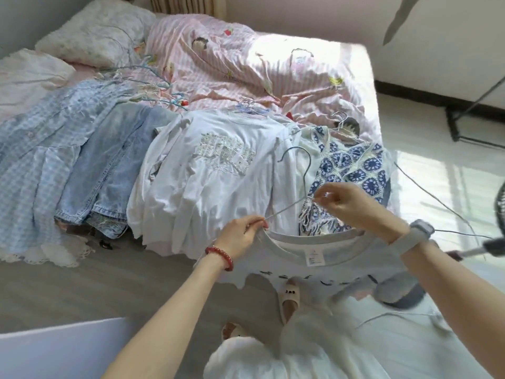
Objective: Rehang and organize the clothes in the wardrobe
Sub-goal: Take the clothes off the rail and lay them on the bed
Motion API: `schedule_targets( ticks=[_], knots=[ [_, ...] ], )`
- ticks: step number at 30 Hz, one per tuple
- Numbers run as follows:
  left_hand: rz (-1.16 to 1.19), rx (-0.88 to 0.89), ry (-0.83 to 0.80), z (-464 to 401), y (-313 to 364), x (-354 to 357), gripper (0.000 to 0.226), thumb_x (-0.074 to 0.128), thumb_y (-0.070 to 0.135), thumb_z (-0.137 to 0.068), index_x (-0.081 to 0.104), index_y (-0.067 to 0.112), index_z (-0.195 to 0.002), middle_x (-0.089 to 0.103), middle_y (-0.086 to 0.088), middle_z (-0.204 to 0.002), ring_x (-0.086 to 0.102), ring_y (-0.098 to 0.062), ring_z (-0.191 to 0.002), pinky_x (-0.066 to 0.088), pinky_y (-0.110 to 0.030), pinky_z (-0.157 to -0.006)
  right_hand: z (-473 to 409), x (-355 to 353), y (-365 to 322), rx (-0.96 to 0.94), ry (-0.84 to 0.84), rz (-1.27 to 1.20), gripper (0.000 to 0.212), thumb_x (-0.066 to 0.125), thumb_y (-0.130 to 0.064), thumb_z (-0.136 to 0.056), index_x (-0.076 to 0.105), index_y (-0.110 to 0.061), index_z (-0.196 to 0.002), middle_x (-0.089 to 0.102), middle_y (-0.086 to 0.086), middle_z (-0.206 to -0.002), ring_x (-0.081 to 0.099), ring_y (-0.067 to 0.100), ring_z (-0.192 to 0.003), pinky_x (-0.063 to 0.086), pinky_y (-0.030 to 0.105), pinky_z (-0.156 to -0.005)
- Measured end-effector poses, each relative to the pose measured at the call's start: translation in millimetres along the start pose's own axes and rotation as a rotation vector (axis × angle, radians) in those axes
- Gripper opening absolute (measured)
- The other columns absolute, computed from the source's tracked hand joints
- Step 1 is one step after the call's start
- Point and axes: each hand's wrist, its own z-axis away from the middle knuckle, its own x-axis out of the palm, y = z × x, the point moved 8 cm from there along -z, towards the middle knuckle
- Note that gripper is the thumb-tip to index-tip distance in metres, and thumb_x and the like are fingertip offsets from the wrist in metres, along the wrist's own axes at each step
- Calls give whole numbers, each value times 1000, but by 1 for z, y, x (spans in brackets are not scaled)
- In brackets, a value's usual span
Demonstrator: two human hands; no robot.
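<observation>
I hold a white T-shirt (328, 265) with a grey neckband in front of me, over the foot of the bed. My left hand (241, 235) pinches the left side of the collar together with one arm of a thin wire hanger (304, 170). My right hand (352, 206) pinches the hanger just below its hook. The hanger's hook stands up above the collar. On the bed lie a white printed top (207, 170), folded jeans (109, 170), a blue checked dress (35, 165) and a blue patterned garment (352, 165).
Several loose hangers (142, 80) lie tangled on the pink striped quilt (246, 67) near a pillow (95, 31). A fan stand (464, 116) is on the floor at the right. My slippered feet (289, 299) stand below the shirt. A white surface (54, 348) fills the lower left.
</observation>
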Motion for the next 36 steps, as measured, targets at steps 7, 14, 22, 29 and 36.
schedule_targets(
  ticks=[7, 14, 22, 29, 36],
  knots=[
    [6, 138, 27, -124, 114, 53, 21, 52, 25, -94, 68, 17, -104, 67, 6, -92, 58, -12, -82, 43, -23, -69, 3, -133, 97, 91, 730, 222, 19, 60, -21, -89, 70, -8, -97, 72, 12, -85, 64, 25, -72, 44, 28, -62],
    [-120, 136, 151, -273, 185, 80, 16, 54, 21, -92, 66, 16, -100, 61, 4, -84, 55, -15, -80, 45, -26, -71, -86, -227, 210, 85, 836, 122, 22, 59, -24, -89, 69, -6, -98, 70, 13, -92, 63, 30, -80, 49, 36, -66],
    [-325, -92, 166, -446, 155, 138, 21, 49, 25, -94, 65, 18, -106, 65, -1, -111, 56, -21, -105, 39, -34, -96, -251, -220, 358, 215, 479, -96, 26, 48, -8, -93, 60, -2, -115, 56, 23, -111, 54, 35, -102, 40, 35, -91],
    [-696, -270, 58, -500, 71, 187, 44, 38, 32, -95, 33, 28, -139, 30, -2, -148, 23, -22, -137, 3, -55, -112, -329, -139, 423, 280, 141, -3, 57, 44, -12, -93, 23, -19, -145, 23, 10, -151, 20, 27, -138, 16, 49, -114],
    [-784, -264, -77, -459, 46, 209, 51, 37, 30, -94, 23, 27, -144, 12, -6, -155, 5, -23, -142, -4, -59, -110, -308, -103, 423, 279, 85, -13, 50, 38, -14, -95, 26, -13, -143, 25, 8, -150, 17, 25, -140, 17, 47, -113]
  ],
)
